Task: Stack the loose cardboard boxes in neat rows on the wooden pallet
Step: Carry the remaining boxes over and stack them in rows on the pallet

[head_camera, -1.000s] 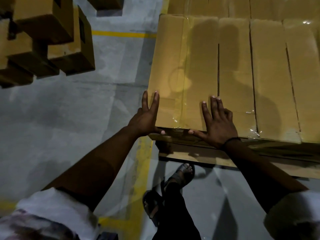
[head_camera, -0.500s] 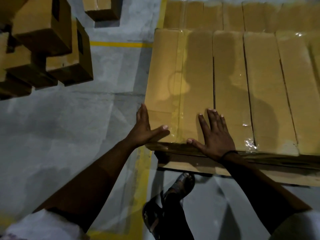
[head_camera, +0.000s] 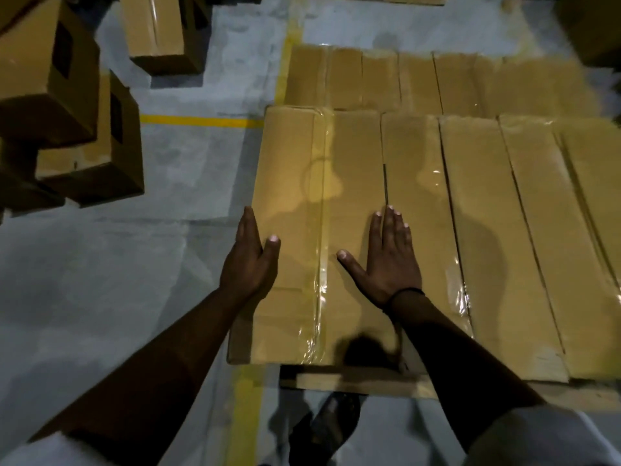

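A row of long taped cardboard boxes lies side by side on the wooden pallet, with a second row behind it. The leftmost box is the one under my hands. My left hand presses flat against its left side, fingers straight, thumb on the top face. My right hand lies flat with spread fingers on the box top, close to the seam with the neighbouring box.
Loose cardboard boxes are piled on the grey floor at the left, and another box lies at the top. Yellow floor lines run past the pallet's left corner. My sandalled foot stands below the pallet edge.
The view has shifted forward over the boxes. Both hands have slid further along the leftmost box, away from its near end; the left hand now lies flat on the side.
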`<state>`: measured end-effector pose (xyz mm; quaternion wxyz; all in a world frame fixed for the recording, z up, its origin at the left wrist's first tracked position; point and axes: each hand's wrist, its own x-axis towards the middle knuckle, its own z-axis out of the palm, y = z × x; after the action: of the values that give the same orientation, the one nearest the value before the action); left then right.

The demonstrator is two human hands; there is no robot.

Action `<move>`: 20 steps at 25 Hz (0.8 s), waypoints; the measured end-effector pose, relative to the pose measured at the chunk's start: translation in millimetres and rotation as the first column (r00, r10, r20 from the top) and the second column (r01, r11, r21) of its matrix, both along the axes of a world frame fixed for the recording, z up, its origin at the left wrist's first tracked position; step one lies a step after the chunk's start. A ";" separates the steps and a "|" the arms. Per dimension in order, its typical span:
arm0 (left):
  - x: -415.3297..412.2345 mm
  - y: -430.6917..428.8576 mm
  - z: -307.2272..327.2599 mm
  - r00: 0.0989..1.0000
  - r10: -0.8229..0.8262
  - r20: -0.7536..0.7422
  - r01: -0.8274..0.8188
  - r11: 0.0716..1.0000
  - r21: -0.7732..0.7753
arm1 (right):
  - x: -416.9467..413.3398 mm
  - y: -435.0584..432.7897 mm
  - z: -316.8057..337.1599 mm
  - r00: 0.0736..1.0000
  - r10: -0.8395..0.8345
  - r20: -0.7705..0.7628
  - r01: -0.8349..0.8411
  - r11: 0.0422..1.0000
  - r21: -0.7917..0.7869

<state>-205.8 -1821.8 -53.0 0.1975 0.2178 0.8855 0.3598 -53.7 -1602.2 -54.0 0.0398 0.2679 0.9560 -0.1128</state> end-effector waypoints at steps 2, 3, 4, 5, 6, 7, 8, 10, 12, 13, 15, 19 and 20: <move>4.8 0.0 -1.5 0.999 0.030 -0.018 -0.030 1.000 -0.008 | -15.5 9.2 1.2 1.000 0.008 0.005 -0.008 1.000 0.012; 3.6 0.8 -1.0 0.999 0.041 -0.026 -0.041 0.999 0.000 | -24.2 14.7 2.1 1.000 0.014 0.015 -0.014 1.000 0.016; 0.9 1.2 -0.1 0.998 0.055 -0.016 -0.054 0.998 0.015 | -32.7 20.0 2.5 1.000 0.019 0.025 -0.020 1.000 0.024; -2.3 1.6 -0.5 0.998 0.066 -0.001 -0.066 0.997 0.036 | -41.1 25.2 2.8 0.999 0.024 0.033 -0.025 0.999 0.034; -3.4 0.9 -1.7 0.998 0.064 0.015 -0.065 0.997 0.051 | -48.7 30.3 2.9 0.999 0.029 0.041 -0.030 0.999 0.041; -4.3 0.2 -3.8 0.998 0.056 0.015 -0.056 0.997 0.052 | -55.9 35.8 3.0 0.998 0.030 0.047 -0.032 0.999 0.042; -7.3 -0.2 -5.5 0.999 0.041 0.000 -0.041 0.999 0.031 | -62.5 40.9 3.1 0.998 0.031 0.051 -0.033 0.999 0.042; -25.5 5.2 -10.2 0.998 -0.008 -0.063 0.004 0.998 -0.065 | -72.9 48.6 2.2 0.998 0.042 0.045 -0.044 0.998 0.050; -55.4 25.5 -10.2 0.992 -0.075 -0.103 0.059 0.987 -0.151 | -81.0 56.0 1.2 0.997 0.060 0.042 -0.062 0.996 0.064; -71.6 40.6 -7.2 0.988 -0.101 -0.113 0.082 0.983 -0.166 | -85.8 60.4 1.0 0.997 0.065 0.050 -0.068 0.996 0.065; -101.5 70.1 0.8 0.982 -0.142 -0.121 0.124 0.981 -0.146 | -96.8 69.5 1.5 0.995 0.072 0.063 -0.076 0.995 0.063; -117.6 90.7 -1.6 0.980 -0.132 -0.146 0.115 0.986 -0.120 | -116.9 86.1 0.8 0.996 0.078 0.053 -0.081 0.995 0.052; -116.1 91.6 -2.7 0.979 -0.132 -0.156 0.111 0.984 -0.137 | -120.1 89.1 0.8 0.996 0.074 0.056 -0.077 0.996 0.051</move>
<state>-321.8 -1730.2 -55.8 0.1589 0.2873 0.9050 0.2704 -173.8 -1513.2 -53.2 0.0630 0.2354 0.9667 -0.0786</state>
